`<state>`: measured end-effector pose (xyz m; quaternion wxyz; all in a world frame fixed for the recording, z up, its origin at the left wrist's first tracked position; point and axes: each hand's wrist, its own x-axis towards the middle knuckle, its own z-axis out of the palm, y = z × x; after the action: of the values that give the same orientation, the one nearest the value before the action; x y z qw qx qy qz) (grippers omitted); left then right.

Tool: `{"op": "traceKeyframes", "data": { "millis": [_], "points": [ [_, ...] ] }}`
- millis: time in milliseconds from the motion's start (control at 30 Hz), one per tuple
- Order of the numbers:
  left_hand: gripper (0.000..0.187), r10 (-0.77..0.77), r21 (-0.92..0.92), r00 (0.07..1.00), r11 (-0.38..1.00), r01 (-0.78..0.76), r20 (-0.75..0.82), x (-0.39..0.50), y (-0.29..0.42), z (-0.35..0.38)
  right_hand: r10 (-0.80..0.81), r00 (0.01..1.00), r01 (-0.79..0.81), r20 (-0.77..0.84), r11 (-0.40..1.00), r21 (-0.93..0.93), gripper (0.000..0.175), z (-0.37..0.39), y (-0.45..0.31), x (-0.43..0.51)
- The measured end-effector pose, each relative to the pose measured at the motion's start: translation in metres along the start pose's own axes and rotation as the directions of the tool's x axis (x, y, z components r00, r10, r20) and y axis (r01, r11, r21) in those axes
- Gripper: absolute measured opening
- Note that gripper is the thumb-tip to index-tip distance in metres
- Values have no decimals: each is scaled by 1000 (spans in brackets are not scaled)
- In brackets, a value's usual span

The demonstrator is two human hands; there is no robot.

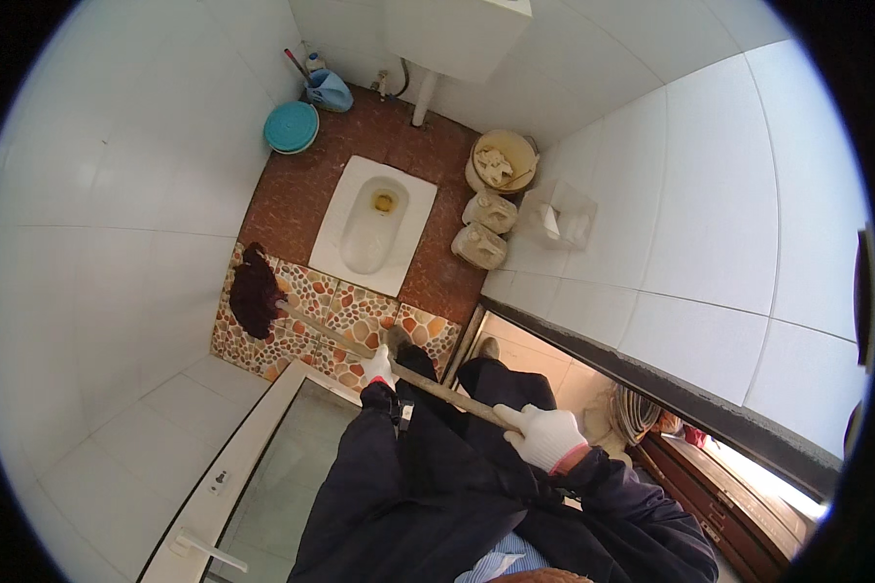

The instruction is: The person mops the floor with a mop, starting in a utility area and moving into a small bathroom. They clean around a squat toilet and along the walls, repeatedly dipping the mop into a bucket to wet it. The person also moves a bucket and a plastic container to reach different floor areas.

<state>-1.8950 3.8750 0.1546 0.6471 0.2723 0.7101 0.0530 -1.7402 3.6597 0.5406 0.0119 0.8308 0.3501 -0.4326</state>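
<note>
Both hands wear white knitted gloves and grip one long wooden mop handle [437, 392]. My left hand [378, 366] is closed round the middle of the handle, near my knee. Farther back, by its upper end, my right hand [544, 436] holds it in front of my body. The dark red mop head [253, 293] lies on the pebble-patterned floor tiles [310, 288] against the left wall. A white squat toilet [373, 226] is set into the red-brown floor ahead, with yellowish water in its drain.
A teal-lidded bucket [292, 127] and a blue cut jug [329, 91] stand at the back left. Right of the toilet are a waste bucket [503, 162], two plastic jugs [480, 245] and a wall-mounted clear box [558, 215]. The glazed door [262, 444] stands ajar at left; a raised threshold [464, 345] lies between my feet.
</note>
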Motion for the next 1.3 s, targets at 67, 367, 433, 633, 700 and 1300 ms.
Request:
{"op": "traceKeyframes", "data": {
  "millis": [67,367,433,633,700,1300],
  "points": [
    [42,-1,-38,998,999,4,59,12,-25,-9,-16,996,19,90,999,-32,45,10,6,-5],
    [37,-242,277,962,939,201,124,10,-194,21,19,981,-13,193,999,-33,48,36,128,-106],
    [34,-310,142,892,950,279,328,-28,-231,40,32,984,-26,176,999,-33,47,41,167,-141],
    [25,-447,228,767,895,384,461,-132,-310,135,295,955,-283,-17,931,230,52,76,246,-253],
    [31,-287,111,873,958,265,395,-162,-332,163,384,923,-363,0,872,327,52,91,251,-284],
    [67,-206,358,670,929,-96,713,-114,-214,221,611,738,-464,287,151,873,65,151,147,-230]
  ]
}}
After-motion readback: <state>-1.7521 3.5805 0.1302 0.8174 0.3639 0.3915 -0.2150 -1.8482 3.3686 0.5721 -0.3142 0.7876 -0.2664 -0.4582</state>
